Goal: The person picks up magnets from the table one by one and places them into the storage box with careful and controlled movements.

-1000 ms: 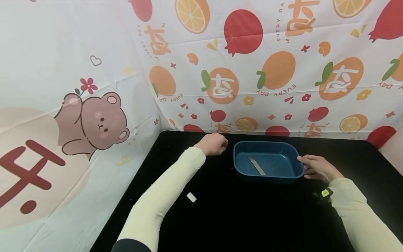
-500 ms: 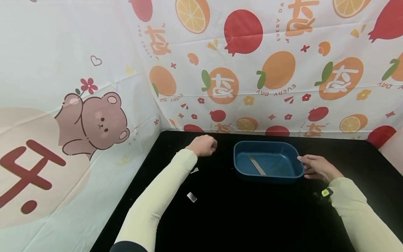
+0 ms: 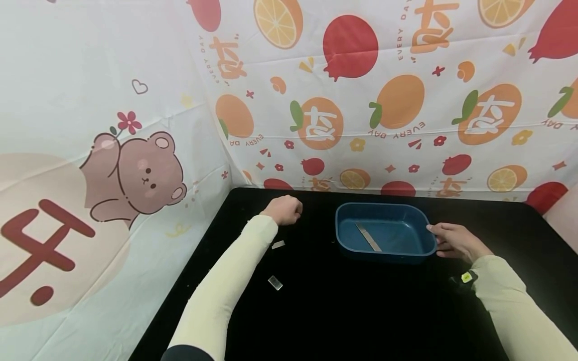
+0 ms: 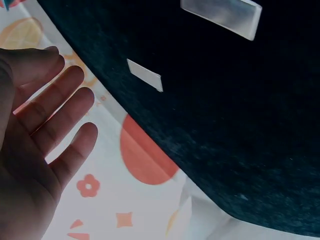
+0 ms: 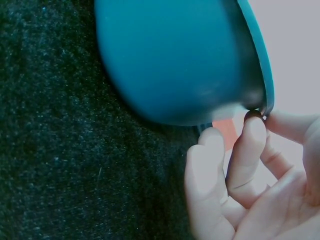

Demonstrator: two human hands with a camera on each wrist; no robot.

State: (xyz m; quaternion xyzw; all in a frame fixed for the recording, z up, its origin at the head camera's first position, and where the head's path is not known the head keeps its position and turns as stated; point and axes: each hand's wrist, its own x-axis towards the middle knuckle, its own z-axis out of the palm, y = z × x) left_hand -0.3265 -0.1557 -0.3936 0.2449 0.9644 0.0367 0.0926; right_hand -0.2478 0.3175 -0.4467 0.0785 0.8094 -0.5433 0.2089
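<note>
Right hand (image 3: 458, 240): thumb and index finger clamped together on the right-end rim of one blue plastic bin, rectangular with rounded corners (image 3: 402, 233), on the black tabletop (image 3: 361, 311). Bin contents: one thin flat grey strip (image 3: 368, 236), lying aslant in its left half. Left hand (image 3: 283, 209): left of the bin, apart from it; fingers loosely curved and spread, thumb beside index finger; whether these two meet, cannot tell. Nearby: two small pale rectangular pieces, one nearer the hand (image 3: 278, 244), one farther (image 3: 275, 283).

On black table (image 3: 361, 306): blue tub (image 3: 399, 233); two small slabs (image 3: 275, 283).
</note>
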